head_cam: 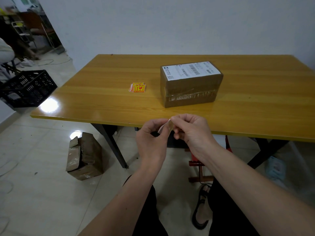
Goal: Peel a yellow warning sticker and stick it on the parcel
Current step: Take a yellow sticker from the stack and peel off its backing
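Observation:
A brown taped parcel [190,89] with a white shipping label on top stands on the wooden table [102,92], right of centre. A small stack of yellow warning stickers [137,87] lies on the table to its left. In front of the table's near edge, my left hand [150,138] and my right hand [192,132] pinch one sticker [166,126] between them. I see its pale back side, and one layer looks partly pulled away from the other at the top corner. Its printed face is hidden.
A black plastic crate [27,88] sits beside the table's left end. An open torn cardboard box [84,156] lies on the tiled floor near the black table leg [115,147]. A red stool [197,160] stands under the table. A white wall runs behind the table.

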`<control>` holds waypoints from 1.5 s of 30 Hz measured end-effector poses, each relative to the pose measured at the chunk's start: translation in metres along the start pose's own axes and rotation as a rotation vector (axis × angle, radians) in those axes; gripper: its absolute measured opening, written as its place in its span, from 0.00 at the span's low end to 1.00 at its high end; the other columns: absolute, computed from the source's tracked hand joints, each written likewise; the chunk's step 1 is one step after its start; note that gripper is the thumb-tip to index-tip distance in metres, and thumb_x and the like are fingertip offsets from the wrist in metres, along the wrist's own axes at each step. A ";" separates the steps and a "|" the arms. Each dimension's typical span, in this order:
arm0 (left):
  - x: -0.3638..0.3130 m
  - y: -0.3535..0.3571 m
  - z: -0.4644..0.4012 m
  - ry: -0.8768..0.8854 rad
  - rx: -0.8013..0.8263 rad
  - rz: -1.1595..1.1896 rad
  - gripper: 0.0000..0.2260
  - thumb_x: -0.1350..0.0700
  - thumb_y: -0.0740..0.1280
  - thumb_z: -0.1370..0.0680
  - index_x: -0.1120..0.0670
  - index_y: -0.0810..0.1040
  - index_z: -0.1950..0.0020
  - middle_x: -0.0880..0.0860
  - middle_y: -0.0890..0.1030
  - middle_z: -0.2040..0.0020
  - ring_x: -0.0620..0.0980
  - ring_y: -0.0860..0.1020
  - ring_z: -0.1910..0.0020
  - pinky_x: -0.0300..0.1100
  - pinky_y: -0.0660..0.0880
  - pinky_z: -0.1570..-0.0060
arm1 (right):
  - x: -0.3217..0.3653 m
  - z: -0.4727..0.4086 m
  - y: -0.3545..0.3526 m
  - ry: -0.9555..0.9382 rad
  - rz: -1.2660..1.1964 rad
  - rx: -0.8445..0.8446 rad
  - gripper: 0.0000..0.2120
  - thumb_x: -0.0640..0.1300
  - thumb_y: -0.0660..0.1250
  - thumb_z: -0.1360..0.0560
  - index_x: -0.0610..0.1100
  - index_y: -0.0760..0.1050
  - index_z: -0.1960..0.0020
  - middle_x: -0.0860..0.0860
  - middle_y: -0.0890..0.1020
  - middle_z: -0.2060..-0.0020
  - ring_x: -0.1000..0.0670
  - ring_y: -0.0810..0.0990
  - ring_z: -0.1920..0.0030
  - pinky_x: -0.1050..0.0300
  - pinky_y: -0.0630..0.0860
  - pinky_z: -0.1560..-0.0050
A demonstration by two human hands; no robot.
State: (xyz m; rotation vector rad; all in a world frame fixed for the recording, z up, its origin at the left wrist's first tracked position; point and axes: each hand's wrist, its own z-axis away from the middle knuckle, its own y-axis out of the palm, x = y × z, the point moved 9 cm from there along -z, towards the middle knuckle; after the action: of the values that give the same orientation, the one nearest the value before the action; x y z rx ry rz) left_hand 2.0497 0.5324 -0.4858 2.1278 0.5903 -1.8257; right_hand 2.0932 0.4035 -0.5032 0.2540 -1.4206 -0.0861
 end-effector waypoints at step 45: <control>0.036 -0.001 -0.005 -0.371 -0.023 0.140 0.04 0.57 0.68 0.24 0.54 0.83 0.56 0.44 0.81 0.64 0.31 0.77 0.69 0.28 0.71 0.64 | 0.006 -0.007 -0.019 -0.148 0.443 -0.041 0.04 0.37 0.68 0.28 0.39 0.78 0.62 0.48 0.74 0.69 0.51 0.73 0.65 0.64 0.73 0.60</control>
State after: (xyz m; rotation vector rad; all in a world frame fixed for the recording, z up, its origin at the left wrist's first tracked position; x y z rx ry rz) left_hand 2.0582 0.5404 -0.5208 1.7028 0.3604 -2.0485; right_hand 2.1029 0.3845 -0.5029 -0.1062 -1.5907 0.2332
